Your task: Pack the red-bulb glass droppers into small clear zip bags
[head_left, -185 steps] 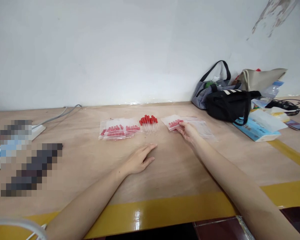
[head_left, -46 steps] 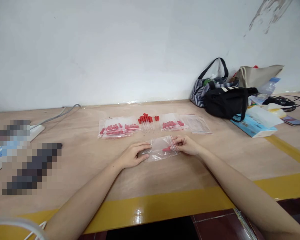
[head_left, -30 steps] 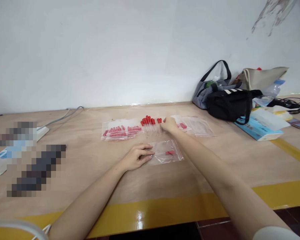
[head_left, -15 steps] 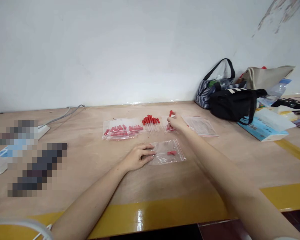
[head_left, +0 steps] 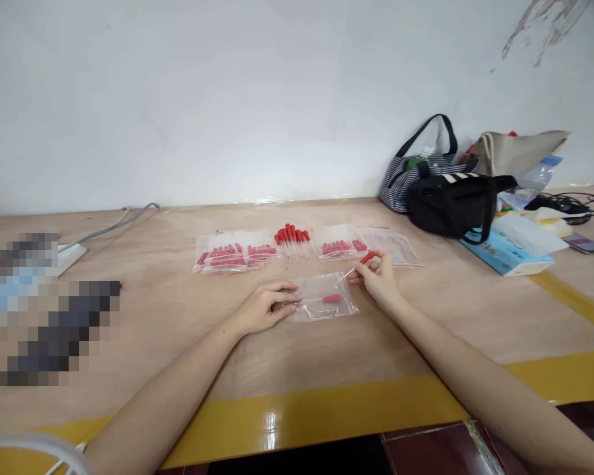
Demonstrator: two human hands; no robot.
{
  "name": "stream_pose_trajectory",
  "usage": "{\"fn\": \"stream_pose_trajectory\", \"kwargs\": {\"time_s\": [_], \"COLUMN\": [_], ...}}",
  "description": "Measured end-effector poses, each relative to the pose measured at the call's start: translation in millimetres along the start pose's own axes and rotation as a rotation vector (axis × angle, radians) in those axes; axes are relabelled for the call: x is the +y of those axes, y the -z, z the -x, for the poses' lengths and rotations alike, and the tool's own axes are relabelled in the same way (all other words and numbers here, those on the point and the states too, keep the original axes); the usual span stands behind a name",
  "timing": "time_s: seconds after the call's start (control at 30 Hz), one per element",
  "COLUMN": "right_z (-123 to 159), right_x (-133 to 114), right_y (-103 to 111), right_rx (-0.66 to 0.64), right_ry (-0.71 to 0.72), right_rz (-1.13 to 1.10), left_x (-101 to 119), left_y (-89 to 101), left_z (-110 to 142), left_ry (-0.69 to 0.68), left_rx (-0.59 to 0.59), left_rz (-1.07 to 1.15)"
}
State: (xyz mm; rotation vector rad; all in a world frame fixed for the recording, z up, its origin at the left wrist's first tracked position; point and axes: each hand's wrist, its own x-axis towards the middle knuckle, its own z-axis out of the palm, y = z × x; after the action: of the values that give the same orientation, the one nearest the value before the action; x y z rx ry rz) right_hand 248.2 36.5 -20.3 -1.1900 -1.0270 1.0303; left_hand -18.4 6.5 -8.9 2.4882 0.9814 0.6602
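In front of me a clear zip bag (head_left: 311, 310) lies flat, with a red-bulbed dropper (head_left: 332, 299) inside. My left hand (head_left: 264, 307) rests at the bag's left edge, fingers stretched and apart, their tips on the plastic. At the bag's upper right corner, my right hand (head_left: 380, 280) pinches another dropper (head_left: 367, 257) by its red bulb; its thin clear tube points down left to the bag's zip side. Loose droppers (head_left: 292, 234) lie fanned out behind. Filled zip bags (head_left: 222, 254) are on their left, and another filled bag (head_left: 339, 243) is on their right.
Flat clear bags (head_left: 393, 247) lie at the right of the filled ones. Farther right are a striped bag (head_left: 396, 188), a black pouch (head_left: 440, 204), a blue tissue pack (head_left: 509, 254) and a phone (head_left: 587, 244). A grey cable (head_left: 113, 227) runs along the left. Yellow tape (head_left: 297, 415) lines the front edge.
My right hand has come back from the filled bags toward me, bringing a dropper to the zip bag's right side. My left hand stays on the bag. The view has shifted slightly.
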Motion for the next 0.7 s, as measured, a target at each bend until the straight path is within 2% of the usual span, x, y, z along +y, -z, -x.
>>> {"fn": "stream_pose_trajectory", "kwargs": {"time_s": [0.13,0.27,0.4,0.57,0.63,0.7], "right_z": [8,7,4,8,8,4], "right_x": [-2,-2,1,6,3,-4], "right_y": [1,13,17,11,14,19], "right_rx": [-0.162,-0.37,-0.47,-0.403,-0.486,-0.586], "right_ry": [-0.087,-0.063,0.025,0.296,0.37,0.37], "right_rz": [-0.033,0.148,0.321,0.593,0.625,0.637], "left_x": [4,5,4,3,3,3], "left_y": [1.9,3.2,3.0,2.4,2.2,2.0], "left_z": [-1,-1,-1,-1,-2,-2], "left_ry": [0.006,0.004,0.005,-0.005,-0.017,-0.018], "left_rx": [0.029,0.033,0.027,0.033,0.037,0.029], "left_rz": [-0.021,-0.019,-0.029,-0.026,-0.023,-0.022]}}
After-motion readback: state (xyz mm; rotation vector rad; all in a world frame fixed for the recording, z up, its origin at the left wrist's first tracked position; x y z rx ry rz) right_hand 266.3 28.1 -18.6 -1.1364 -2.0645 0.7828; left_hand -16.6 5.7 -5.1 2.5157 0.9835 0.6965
